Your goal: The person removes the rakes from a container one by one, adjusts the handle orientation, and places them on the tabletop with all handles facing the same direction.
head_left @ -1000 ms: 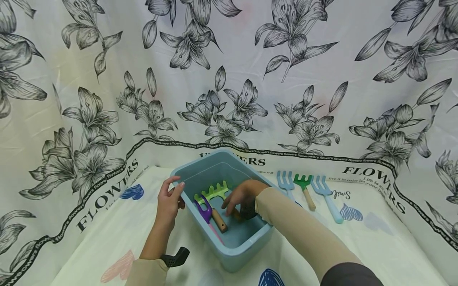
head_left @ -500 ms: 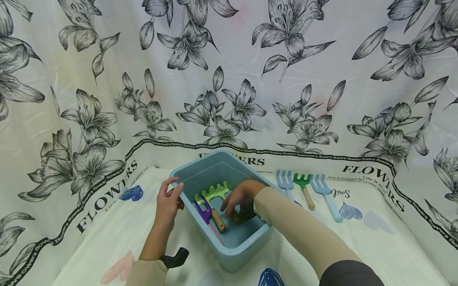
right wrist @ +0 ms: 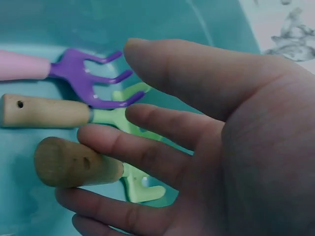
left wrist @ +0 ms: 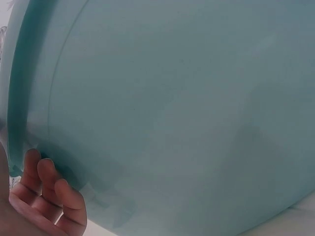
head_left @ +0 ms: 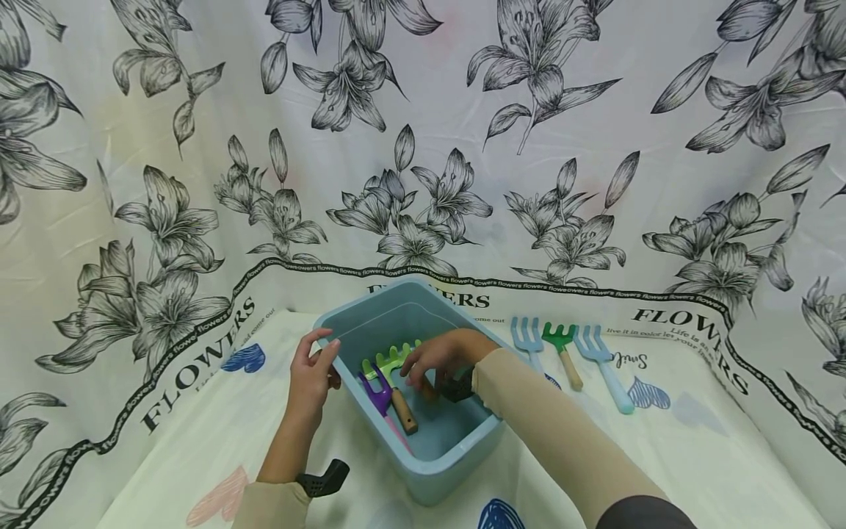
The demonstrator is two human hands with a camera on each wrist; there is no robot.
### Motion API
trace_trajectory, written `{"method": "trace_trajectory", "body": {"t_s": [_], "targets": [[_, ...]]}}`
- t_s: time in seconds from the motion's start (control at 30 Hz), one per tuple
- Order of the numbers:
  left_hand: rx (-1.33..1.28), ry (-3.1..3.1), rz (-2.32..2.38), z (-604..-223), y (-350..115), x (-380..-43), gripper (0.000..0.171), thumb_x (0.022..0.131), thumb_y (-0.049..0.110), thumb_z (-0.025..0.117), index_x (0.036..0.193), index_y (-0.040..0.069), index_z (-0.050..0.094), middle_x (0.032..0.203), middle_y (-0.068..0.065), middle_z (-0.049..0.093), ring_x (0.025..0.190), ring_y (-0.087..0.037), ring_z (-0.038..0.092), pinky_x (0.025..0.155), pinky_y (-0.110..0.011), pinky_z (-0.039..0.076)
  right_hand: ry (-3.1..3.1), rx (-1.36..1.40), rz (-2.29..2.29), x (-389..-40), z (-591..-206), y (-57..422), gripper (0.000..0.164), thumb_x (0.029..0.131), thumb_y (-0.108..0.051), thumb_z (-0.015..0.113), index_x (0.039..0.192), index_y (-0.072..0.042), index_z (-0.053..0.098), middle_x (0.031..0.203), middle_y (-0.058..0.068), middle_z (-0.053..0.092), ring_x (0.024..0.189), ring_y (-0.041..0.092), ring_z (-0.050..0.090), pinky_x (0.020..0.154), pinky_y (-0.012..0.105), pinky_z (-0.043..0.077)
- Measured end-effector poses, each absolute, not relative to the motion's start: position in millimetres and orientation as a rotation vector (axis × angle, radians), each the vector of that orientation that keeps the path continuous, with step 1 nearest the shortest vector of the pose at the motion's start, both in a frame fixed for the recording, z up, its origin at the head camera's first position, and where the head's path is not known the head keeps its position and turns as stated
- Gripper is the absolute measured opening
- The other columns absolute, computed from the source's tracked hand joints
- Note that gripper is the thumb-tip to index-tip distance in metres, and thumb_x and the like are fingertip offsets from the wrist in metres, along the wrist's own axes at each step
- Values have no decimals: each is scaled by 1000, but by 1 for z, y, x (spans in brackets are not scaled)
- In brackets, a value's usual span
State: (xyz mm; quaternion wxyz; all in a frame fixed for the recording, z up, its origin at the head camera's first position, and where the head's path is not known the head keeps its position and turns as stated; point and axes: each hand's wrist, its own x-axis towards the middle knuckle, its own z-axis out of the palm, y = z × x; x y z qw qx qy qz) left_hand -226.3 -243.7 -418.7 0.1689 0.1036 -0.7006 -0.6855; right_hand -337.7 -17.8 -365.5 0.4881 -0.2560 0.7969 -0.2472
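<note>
My left hand (head_left: 313,376) holds the left rim of a blue-grey plastic bin (head_left: 444,466); in the left wrist view its fingers (left wrist: 71,202) bend against the outer wall. Inside the bin is my right hand (head_left: 446,354), palm over the toy garden tools. Its long fingers lie on either side of a wooden handle (right wrist: 74,162) belonging to a light green rake, while the thumb stays apart. Beside it lies a second light green rake with a wooden handle (right wrist: 47,112). A purple hand fork (right wrist: 81,78) with a pink handle rests along the bin's left wall.
Right of the bin, a row of toy tools lies on the cloth: a blue fork (head_left: 526,335), a green rake (head_left: 560,336) with a wooden handle, and another blue fork (head_left: 603,354). Behind stands a floral curtain (head_left: 423,184).
My right hand has shifted slightly up and left inside the bin, and the wooden handle by its fingers has moved with it. My left hand stays at the rim.
</note>
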Motion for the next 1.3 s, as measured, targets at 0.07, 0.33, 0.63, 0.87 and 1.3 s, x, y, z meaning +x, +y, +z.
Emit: {"method": "trace_trajectory", "body": {"t_s": [0.07,0.33,0.63,0.87,1.3], "targets": [[289,-1992,-1949,-419,-244,-226,40,97,42,58,132,26,46,75,0,60,61,-18,52,60,-26,48,1966,-657,-602,-339,-363,-17,54,93,-27,64,142,-12,47,115,11,63,105,30,60,97,52,42],[289,-1990,-1944,-420,-244,-225,39,97,43,58,131,29,47,75,0,60,62,-18,52,60,-26,48,1958,-830,-707,-343,-357,-15,59,90,-10,67,143,-10,42,94,5,60,70,18,51,69,34,44],[290,-1985,-1955,-420,-245,-225,38,97,44,57,131,30,46,76,1,61,63,-18,52,60,-26,47,2180,-930,-927,-343,-354,-14,43,87,5,64,129,-2,56,98,10,64,62,15,46,59,28,42],[293,-1990,-1966,-419,-245,-227,38,98,42,57,132,28,46,74,1,60,61,-17,52,60,-26,48,2264,-821,-1139,-343,-355,-12,31,93,-2,62,124,-1,57,100,9,64,78,23,63,72,35,52],[280,-1996,-1950,-419,-245,-226,38,98,38,57,132,25,46,73,0,59,60,-17,51,58,-27,47,2376,-797,-1188,-344,-354,-11,18,97,-16,60,106,-2,68,93,10,67,82,27,67,71,34,55]]}}
